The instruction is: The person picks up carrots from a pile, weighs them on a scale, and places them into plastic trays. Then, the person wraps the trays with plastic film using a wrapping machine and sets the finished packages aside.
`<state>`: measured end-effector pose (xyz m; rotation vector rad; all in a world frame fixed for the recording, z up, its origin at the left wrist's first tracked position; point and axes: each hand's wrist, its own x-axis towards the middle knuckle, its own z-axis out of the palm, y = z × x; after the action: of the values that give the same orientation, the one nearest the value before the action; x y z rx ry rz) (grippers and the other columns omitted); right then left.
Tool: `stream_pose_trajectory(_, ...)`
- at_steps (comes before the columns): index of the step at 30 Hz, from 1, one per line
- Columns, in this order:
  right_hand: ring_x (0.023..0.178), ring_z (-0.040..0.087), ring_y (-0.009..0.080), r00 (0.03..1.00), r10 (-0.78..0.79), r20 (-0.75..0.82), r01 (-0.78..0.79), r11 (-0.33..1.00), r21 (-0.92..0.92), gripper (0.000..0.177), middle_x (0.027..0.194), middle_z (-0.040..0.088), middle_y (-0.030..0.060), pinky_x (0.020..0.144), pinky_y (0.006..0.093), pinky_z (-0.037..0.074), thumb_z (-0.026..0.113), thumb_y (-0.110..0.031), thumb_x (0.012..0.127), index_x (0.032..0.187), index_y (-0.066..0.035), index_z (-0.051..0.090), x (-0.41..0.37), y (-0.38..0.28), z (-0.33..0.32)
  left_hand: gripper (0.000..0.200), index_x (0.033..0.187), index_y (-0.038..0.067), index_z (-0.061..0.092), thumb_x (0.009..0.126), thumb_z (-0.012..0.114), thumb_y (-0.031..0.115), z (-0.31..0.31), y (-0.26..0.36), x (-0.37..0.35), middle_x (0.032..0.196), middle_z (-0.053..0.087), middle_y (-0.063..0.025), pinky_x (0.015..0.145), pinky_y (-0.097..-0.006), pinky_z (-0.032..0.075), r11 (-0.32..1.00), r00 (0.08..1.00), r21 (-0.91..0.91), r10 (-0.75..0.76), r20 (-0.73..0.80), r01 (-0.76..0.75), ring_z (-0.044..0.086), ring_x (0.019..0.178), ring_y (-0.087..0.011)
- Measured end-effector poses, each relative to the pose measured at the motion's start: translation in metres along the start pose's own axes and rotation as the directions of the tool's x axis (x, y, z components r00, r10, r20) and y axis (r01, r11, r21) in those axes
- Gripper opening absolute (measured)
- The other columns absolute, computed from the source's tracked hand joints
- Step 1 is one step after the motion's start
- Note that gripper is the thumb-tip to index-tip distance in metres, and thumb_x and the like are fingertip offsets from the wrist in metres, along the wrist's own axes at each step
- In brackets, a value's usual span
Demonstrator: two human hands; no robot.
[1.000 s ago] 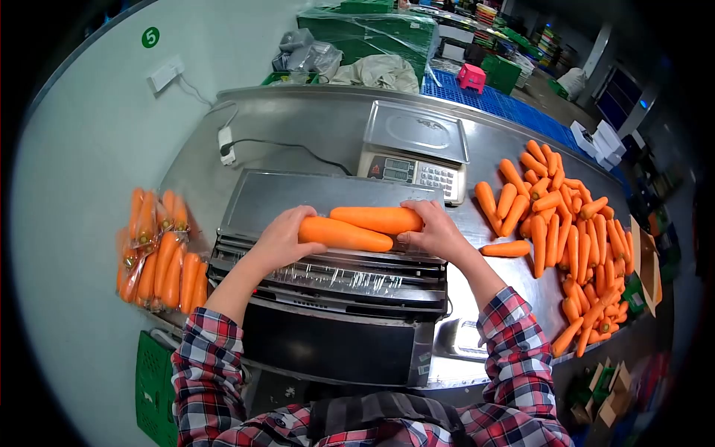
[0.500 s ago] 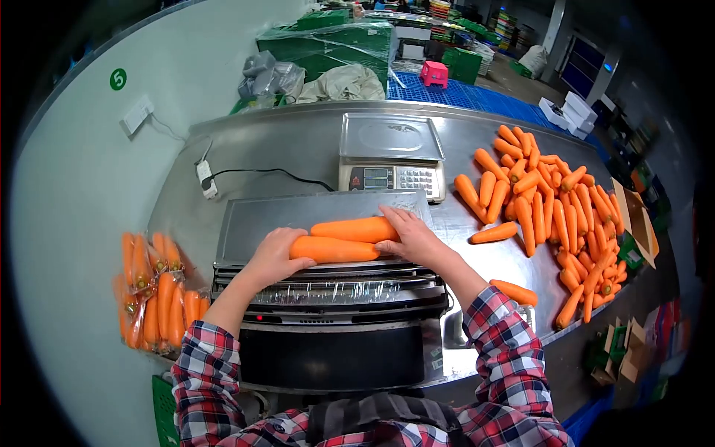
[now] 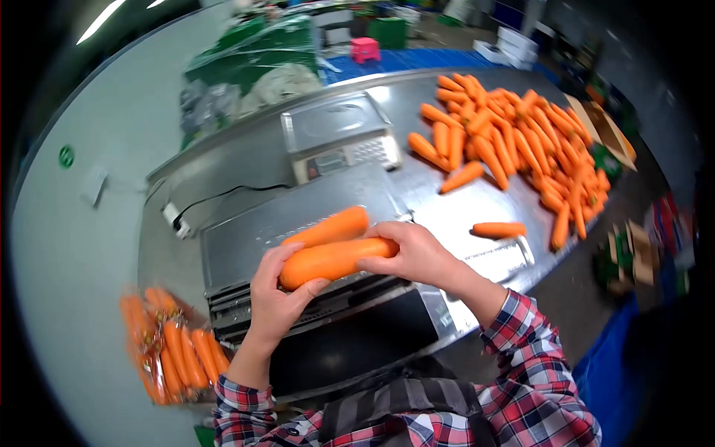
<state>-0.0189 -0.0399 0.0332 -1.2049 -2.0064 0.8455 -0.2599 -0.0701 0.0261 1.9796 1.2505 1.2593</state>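
A thick orange carrot (image 3: 339, 261) is held by its two ends between my hands, over the front part of the wrapping machine (image 3: 246, 249). My left hand (image 3: 274, 294) curls round its left end with the thumb underneath. On the right end my right hand (image 3: 412, 255) has its fingers over the top and the thumb on the near side. Just behind it, a second carrot (image 3: 331, 226) slants across the machine's metal plate, partly hidden by the first.
Beyond the machine stands a weighing scale (image 3: 339, 134). A big heap of carrots (image 3: 514, 141) covers the table's right side, with one loose carrot (image 3: 499, 230) nearer. Bagged carrots (image 3: 175, 350) lie at the left. A black cable (image 3: 231, 195) crosses the metal table (image 3: 439, 216).
My hands have shifted from both carrots to the ends of the near one, which is now closer to me and tilted. The view has turned, so the surroundings appear rotated.
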Motion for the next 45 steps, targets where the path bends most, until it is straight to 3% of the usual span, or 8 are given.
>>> stream_pose_trajectory(5, 0.068, 0.057, 0.0151, 0.952, 0.303, -0.041, -0.3, 0.952, 0.053, 0.039, 0.072, 0.06, 0.0087, 0.064, 0.0276, 0.046, 0.068, -0.035, 0.077, 0.095, 0.0, 0.063, -0.066, 0.001, -0.025, 0.047, 0.111, 0.0, 0.055, 0.071, 0.076, 0.01, 0.043, 0.015, -0.001, 0.099, 0.06, -0.0083, 0.081, -0.0266, 0.046, 0.939, 0.974, -0.299, -0.115, 0.196, 0.171, 0.058, 0.089, -0.0147)
stream_pose_trajectory(12, 0.056, 0.051, 0.0077, 0.87, 0.492, -0.016, -0.459, 0.823, 0.335, 0.037, 0.071, 0.057, 0.0037, 0.053, 0.0217, 0.043, 0.045, -0.029, 0.089, 0.11, -0.003, 0.061, -0.164, 0.018, -0.066, 0.046, 0.11, 0.0, 0.056, 0.071, 0.076, 0.015, 0.108, 0.057, -0.006, 0.098, 0.06, -0.0074, 0.08, -0.0255, 0.046, 0.925, 0.906, -0.311, -0.074, 0.416, 0.218, 0.057, 0.089, -0.0136)
stream_pose_trajectory(16, 0.055, 0.053, 0.009, 0.862, 0.504, 0.058, -0.445, 0.695, 0.566, 0.04, 0.071, 0.057, 0.0045, 0.054, 0.0216, 0.045, 0.037, -0.027, 0.093, 0.116, -0.002, 0.057, -0.223, 0.047, -0.1, 0.052, 0.114, 0.001, 0.052, 0.07, 0.077, 0.015, 0.16, 0.083, -0.018, 0.098, 0.057, -0.0074, 0.081, -0.0263, 0.046, 0.874, 0.883, -0.38, -0.106, 0.456, 0.301, 0.057, 0.09, -0.0153)
stream_pose_trajectory(21, 0.064, 0.055, 0.0091, 0.88, 0.468, 0.08, -0.406, 0.657, 0.635, 0.039, 0.079, 0.058, 0.0041, 0.06, 0.0222, 0.047, 0.048, -0.029, 0.094, 0.121, -0.002, 0.053, -0.306, 0.099, -0.151, 0.054, 0.115, 0.001, 0.047, 0.07, 0.076, 0.01, 0.262, 0.125, -0.028, 0.099, 0.056, -0.0084, 0.082, -0.0274, 0.047, 0.827, 0.881, -0.454, -0.098, 0.463, 0.33, 0.057, 0.091, -0.016)
stream_pose_trajectory(27, 0.07, 0.055, 0.0088, 0.808, 0.584, 0.079, -0.334, 0.343, 0.878, 0.044, 0.091, 0.055, 0.0052, 0.062, 0.0211, 0.049, 0.052, -0.031, 0.092, 0.126, -0.003, 0.045, -0.416, 0.145, -0.192, 0.052, 0.114, 0.001, 0.043, 0.072, 0.074, 0.003, 0.407, 0.184, -0.036, 0.105, 0.054, -0.0106, 0.083, -0.028, 0.049, 0.559, 0.766, -0.617, -0.052, 0.641, 0.554, 0.056, 0.096, -0.0164)
stream_pose_trajectory(33, 0.069, 0.056, 0.0114, 0.736, 0.674, 0.06, -0.202, 0.134, 0.97, 0.046, 0.1, 0.058, 0.0113, 0.064, 0.0234, 0.048, 0.05, -0.029, 0.092, 0.125, 0.003, 0.041, -0.505, 0.189, -0.228, 0.055, 0.115, 0.001, 0.05, 0.073, 0.077, 0.022, 0.534, 0.234, -0.031, 0.104, 0.055, -0.0101, 0.084, -0.0284, 0.047, 0.802, 0.556, -0.365, 0.05, 0.83, 0.473, 0.056, 0.094, -0.0156)
stream_pose_trajectory(41, 0.066, 0.055, 0.0172, 0.585, 0.8, -0.134, -0.046, 0.198, 0.979, 0.046, 0.095, 0.06, 0.0155, 0.062, 0.0277, 0.047, 0.055, -0.028, 0.089, 0.12, 0.003, 0.043, -0.531, 0.249, -0.319, 0.055, 0.119, 0.004, 0.052, 0.075, 0.075, 0.025, 0.686, 0.284, 0.024, 0.112, 0.049, -0.0111, 0.085, -0.027, 0.046, 0.816, 0.454, -0.373, 0.156, 0.877, 0.44, 0.053, 0.101, -0.019)
stream_pose_trajectory(45, 0.062, 0.051, 0.0167, 0.564, 0.79, -0.24, 0.125, 0.206, 0.971, 0.044, 0.087, 0.057, 0.0148, 0.058, 0.0281, 0.044, 0.055, -0.028, 0.088, 0.117, 0.003, 0.044, -0.526, 0.292, -0.39, 0.055, 0.12, -0.002, 0.046, 0.078, 0.073, 0.02, 0.771, 0.296, 0.054, 0.114, 0.049, -0.01, 0.095, -0.0276, 0.041, 0.531, 0.448, -0.465, 0.169, 0.878, 0.709, 0.052, 0.109, -0.0175)
